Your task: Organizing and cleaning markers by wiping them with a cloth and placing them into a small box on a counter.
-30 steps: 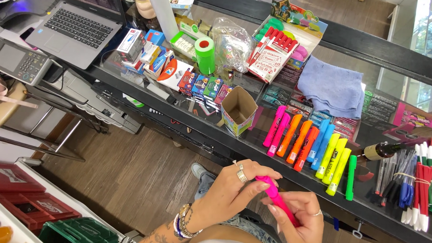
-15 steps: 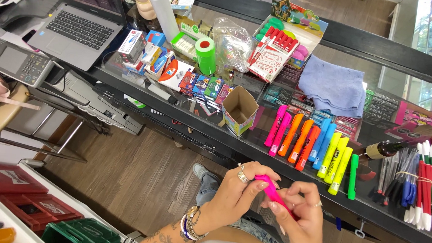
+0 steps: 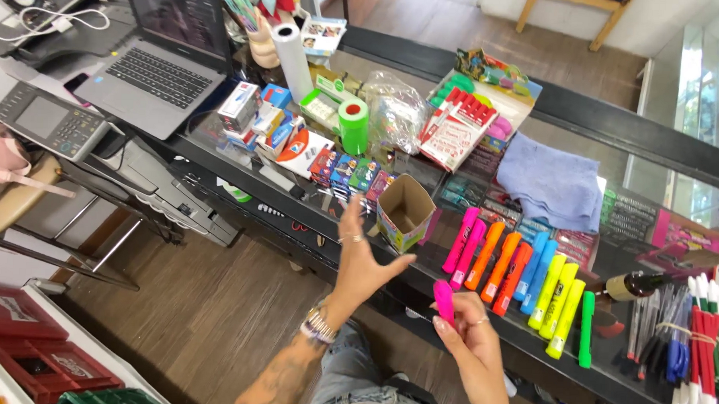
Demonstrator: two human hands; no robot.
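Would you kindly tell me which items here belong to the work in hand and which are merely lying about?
In hand:
pink highlighter in right hand
left hand, open
row of highlighters
small open box

Lying about:
laptop
green tape roll
blue cloth

pink highlighter [image 3: 444, 300] lower half hidden in right hand [image 3: 470, 341], pens [image 3: 709, 350] cut off at right edge

Single head-worn view, angled steeply down and forward over the glass counter [image 3: 420, 284]. Both hands close, low in frame; wooden floor [image 3: 188, 315] beneath. No second view for overlap.
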